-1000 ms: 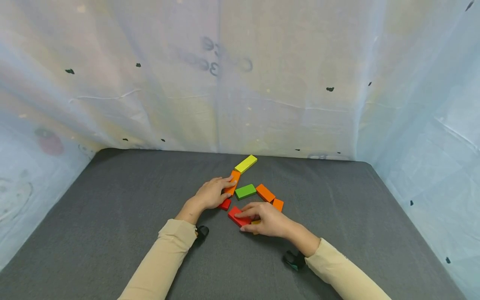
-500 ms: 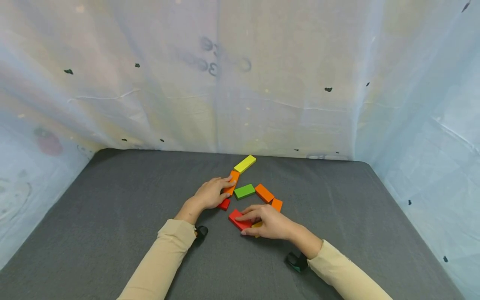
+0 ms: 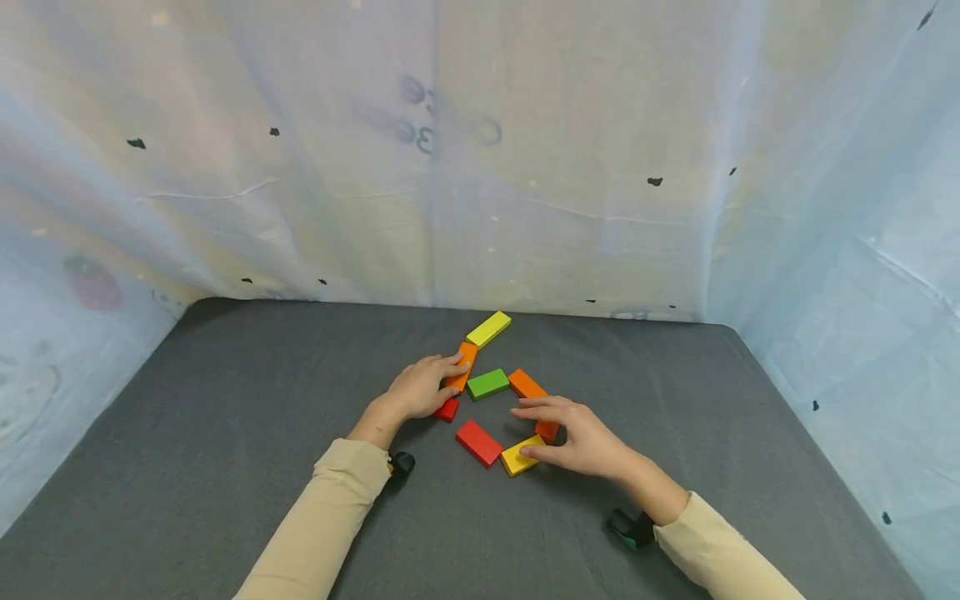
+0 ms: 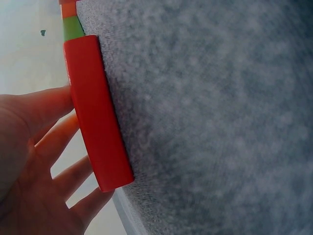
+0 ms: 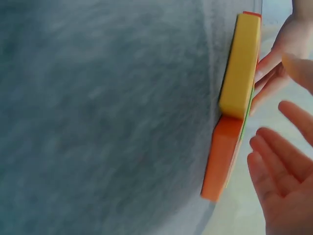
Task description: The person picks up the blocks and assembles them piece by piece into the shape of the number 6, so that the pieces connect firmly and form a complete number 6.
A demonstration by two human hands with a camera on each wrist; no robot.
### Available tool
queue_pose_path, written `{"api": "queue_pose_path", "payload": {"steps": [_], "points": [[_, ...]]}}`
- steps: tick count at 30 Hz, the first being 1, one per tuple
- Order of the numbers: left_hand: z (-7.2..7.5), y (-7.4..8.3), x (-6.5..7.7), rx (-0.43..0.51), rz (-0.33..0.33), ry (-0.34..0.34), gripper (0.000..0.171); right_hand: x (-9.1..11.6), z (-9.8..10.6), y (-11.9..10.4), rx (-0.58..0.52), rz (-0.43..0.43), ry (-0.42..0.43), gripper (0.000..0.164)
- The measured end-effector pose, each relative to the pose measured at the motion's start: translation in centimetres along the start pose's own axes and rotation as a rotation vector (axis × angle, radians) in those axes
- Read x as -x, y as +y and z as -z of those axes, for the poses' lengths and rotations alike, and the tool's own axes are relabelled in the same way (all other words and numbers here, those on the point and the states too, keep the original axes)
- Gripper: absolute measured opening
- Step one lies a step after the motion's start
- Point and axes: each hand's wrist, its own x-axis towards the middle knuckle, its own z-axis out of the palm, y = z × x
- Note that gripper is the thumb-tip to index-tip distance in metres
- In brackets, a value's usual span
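My left hand (image 3: 420, 388) rests over an orange block (image 3: 468, 353), fingers spread across it. Beneath that hand lies a red block (image 3: 447, 409), partly covered; this red block (image 4: 98, 112) fills much of the left wrist view, with straight fingers behind it. My right hand (image 3: 588, 440) hovers with parted fingers and holds nothing. Close by its thumb is an amber-yellow block (image 3: 517, 460), whose end meets a second red block (image 3: 480, 443). Another orange block (image 3: 546, 431) shows partly under the right hand; in the right wrist view the yellow block (image 5: 239, 68) touches it.
A green block (image 3: 487, 384) lies between the hands, with one more orange block (image 3: 525, 383) at its right end. Farther back is a bright yellow block (image 3: 488, 330). The grey cloth-covered table (image 3: 300, 350) ends at a hanging pale sheet (image 3: 525, 167).
My right hand has let go of the red block at the front and moved right, uncovering the amber-yellow block. That red block shifted slightly toward me earlier. The left hand stays put.
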Motion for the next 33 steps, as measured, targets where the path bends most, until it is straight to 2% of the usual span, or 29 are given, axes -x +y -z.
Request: {"api": "queue_pose_path", "payload": {"steps": [5,8,22,29,33], "points": [[-0.1,0.0,0.0,-0.002,-0.008,0.0,0.05,0.7,0.1,0.8,0.026,-0.051,0.055,0.053],[-0.1,0.0,0.1,-0.003,-0.011,0.001,0.05,0.9,0.0,1.2,0.035,-0.042,0.07,0.054],[-0.1,0.3,0.2,0.001,-0.006,0.001,0.049,1.1,0.2,2.1,0.127,-0.094,0.076,0.069],[-0.1,0.5,0.2,-0.003,-0.001,0.011,0.049,1.0,0.3,2.2,0.117,-0.149,0.053,0.076],[-0.1,0.5,0.2,0.005,-0.002,0.016,0.049,1.0,0.3,2.4,0.116,-0.147,0.056,0.076]]}}
